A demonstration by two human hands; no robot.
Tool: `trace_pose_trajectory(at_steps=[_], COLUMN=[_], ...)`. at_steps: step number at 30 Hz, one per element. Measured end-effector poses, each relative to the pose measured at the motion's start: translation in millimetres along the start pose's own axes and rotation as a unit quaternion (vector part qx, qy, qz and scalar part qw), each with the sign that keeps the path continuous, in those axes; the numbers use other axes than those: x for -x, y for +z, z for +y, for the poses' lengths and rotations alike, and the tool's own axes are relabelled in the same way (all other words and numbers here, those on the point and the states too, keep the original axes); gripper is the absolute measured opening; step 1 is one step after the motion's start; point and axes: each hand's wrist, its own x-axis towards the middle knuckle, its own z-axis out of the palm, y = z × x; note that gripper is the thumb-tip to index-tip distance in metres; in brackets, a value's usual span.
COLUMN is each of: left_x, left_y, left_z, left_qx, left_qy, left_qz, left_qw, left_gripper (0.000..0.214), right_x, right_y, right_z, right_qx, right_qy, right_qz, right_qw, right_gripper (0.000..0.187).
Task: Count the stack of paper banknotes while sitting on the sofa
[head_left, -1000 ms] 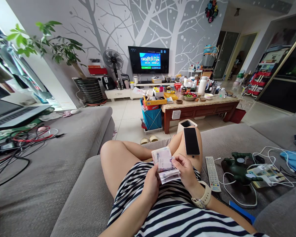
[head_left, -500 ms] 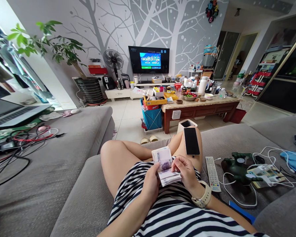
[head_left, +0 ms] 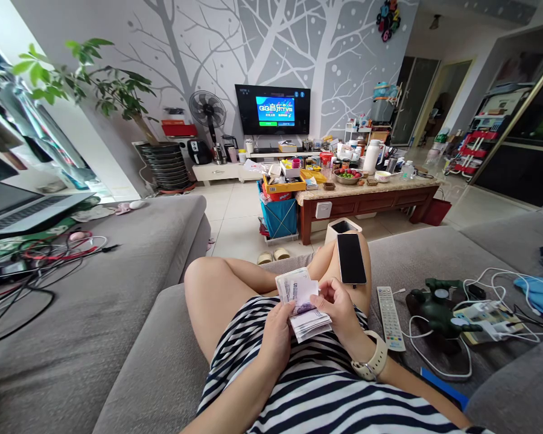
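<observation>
Head view shows the left hand (head_left: 278, 328) clasping the notes (head_left: 301, 301) over the lap while the right hand (head_left: 339, 310) pinches the top sheet beside that grip: light, limp, slippery paper, probably best clamped low and peeled by an edge.

Left edge cuts the laptop (head_left: 13, 208). The left hand (head_left: 276, 334) and right hand (head_left: 340, 310) cover part of the notes (head_left: 298, 295); print and counter (head_left: 371, 199) clutter too small to tell.

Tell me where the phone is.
In the head view, the phone lies screen up on the person's right leg, just beyond the right hand and banknotes, left of the remote on the sofa.
</observation>
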Motion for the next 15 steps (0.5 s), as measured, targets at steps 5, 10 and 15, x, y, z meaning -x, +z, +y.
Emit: trace_pose_trajectory(at_steps=[5, 10, 15], left_x=[0, -2, -8], left_y=[1.2, -2.7, -7.2], left_z=[1, -3, -10], left_qx=[0.006, 0.001, 0.03], left_qy=[-0.004, -0.002, -0.022], left_qz=[-0.007, 0.002, 0.0], left_qw=[1.0, 1.0, 0.999], left_gripper=[0.015, 0.015, 0.023], right_x=[-3, -3, 1], right_y=[-2, -4, -2], right_z=[7, 8, 2], right_qx=[0.006, 0.05, 0.031], right_qy=[0.009, -0.008, -0.007], right_qz=[0.017, 0.002, -0.013], right_qw=[1.0, 0.999, 0.999], right_gripper=[0.026, 0.026, 0.027])
